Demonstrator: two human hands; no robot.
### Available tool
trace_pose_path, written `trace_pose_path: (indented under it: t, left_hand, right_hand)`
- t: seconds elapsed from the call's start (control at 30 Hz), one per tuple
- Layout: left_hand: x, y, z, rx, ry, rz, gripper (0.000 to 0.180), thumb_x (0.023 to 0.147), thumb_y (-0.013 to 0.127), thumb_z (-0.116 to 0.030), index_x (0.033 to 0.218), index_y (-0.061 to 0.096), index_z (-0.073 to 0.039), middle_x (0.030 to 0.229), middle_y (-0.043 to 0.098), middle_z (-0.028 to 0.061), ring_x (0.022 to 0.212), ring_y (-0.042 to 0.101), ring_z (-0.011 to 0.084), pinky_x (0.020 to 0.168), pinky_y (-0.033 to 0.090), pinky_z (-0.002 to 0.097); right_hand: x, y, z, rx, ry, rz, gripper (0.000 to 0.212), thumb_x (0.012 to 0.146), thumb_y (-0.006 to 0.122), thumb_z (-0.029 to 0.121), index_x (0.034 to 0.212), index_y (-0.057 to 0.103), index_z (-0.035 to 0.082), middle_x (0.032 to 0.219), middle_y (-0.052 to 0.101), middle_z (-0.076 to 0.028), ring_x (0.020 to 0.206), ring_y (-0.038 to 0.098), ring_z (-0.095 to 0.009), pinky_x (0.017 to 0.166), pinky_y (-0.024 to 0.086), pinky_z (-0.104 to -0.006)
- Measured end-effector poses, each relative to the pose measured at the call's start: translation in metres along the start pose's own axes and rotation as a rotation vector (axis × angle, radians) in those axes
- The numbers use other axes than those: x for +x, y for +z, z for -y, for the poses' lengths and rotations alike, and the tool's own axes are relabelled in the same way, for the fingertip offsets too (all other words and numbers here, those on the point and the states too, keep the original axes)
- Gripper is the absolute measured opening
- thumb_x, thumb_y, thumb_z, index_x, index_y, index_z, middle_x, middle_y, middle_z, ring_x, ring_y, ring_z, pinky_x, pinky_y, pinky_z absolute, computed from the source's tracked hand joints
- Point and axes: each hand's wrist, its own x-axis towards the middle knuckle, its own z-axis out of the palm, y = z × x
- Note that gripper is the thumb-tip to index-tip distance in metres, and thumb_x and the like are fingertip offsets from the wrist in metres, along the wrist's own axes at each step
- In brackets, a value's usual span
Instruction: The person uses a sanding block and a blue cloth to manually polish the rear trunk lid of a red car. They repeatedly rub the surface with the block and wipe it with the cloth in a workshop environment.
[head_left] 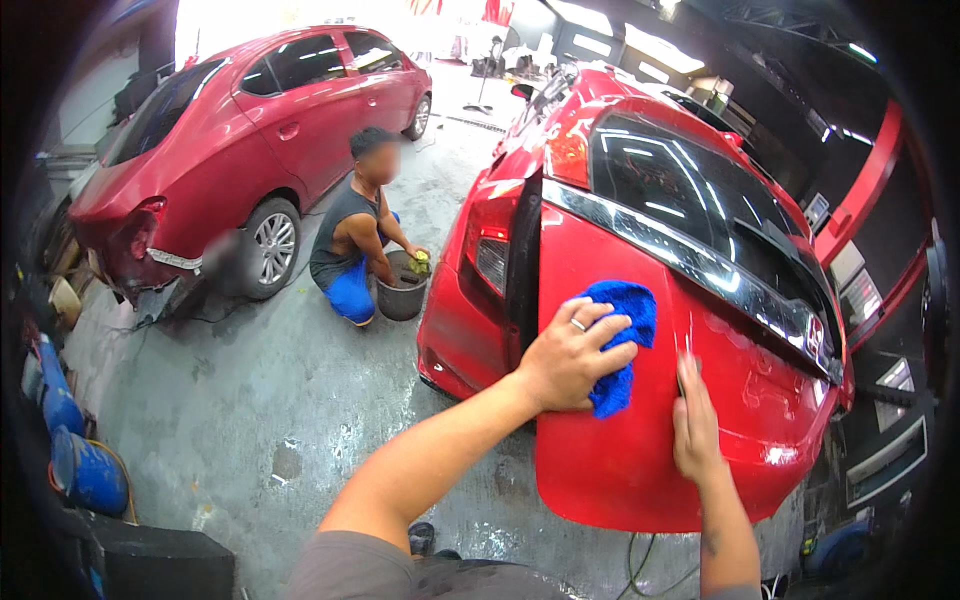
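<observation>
A crumpled blue cloth (pixel 622 300) lies against the red tailgate (pixel 590 455) of the car in front of me. My left hand (pixel 580 355), with a ring on one finger, presses the cloth to the panel with bent fingers. To its right, my right hand (pixel 697 420) rests edge-on against the same panel, fingers stretched out and close together. Its palm side is mostly hidden, so anything under it cannot be made out. Wet streaks show on the paint just above these fingertips. A chrome trim strip (pixel 680 255) crosses the tailgate above both hands.
At left, a person (pixel 350 235) crouches by a dark bucket (pixel 402 292), holding something yellow-green. Behind them stands another red car (pixel 300 110), its rear bumper area bare. Blue containers (pixel 88 470) sit at far left. A hose (pixel 640 565) lies on the floor below the tailgate.
</observation>
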Motion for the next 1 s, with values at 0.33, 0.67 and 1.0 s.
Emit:
trace_pose_path:
  t: [0.33,0.67,1.0]
  left_hand:
    - [0.006,0.008,-0.003,0.012,0.023,0.033,0.061,0.069,0.086,-0.025,0.130,0.080,-0.021,0.148,0.070,0.0113,0.139,0.064,0.0396,0.121,0.046,0.0604]
    - [0.015,0.019,-0.005,0.071,0.026,-0.013,0.049,0.073,0.081,-0.023,0.122,0.082,-0.017,0.144,0.073,0.0111,0.136,0.064,0.0400,0.116,0.048,0.0577]
    - [0.015,0.019,-0.011,0.140,0.066,-0.005,0.053,0.076,0.095,-0.022,0.125,0.076,-0.012,0.143,0.071,0.0192,0.132,0.065,0.0462,0.115,0.050,0.0585]
  right_hand:
    - [0.096,0.001,-0.025,-0.027,-0.028,-0.055,0.056,0.122,0.047,0.024,0.173,0.043,-0.002,0.180,0.040,-0.029,0.169,0.036,-0.046,0.141,0.027,-0.0533]
    - [0.047,-0.005,-0.026,-0.208,-0.040,-0.108,0.062,0.120,0.054,0.032,0.168,0.045,-0.006,0.177,0.044,-0.030,0.165,0.042,-0.045,0.139,0.031,-0.0553]
    - [0.011,-0.036,-0.115,-0.384,0.130,-0.183,0.062,0.120,0.050,0.033,0.172,0.044,-0.001,0.178,0.043,-0.028,0.168,0.039,-0.043,0.140,0.030,-0.0530]
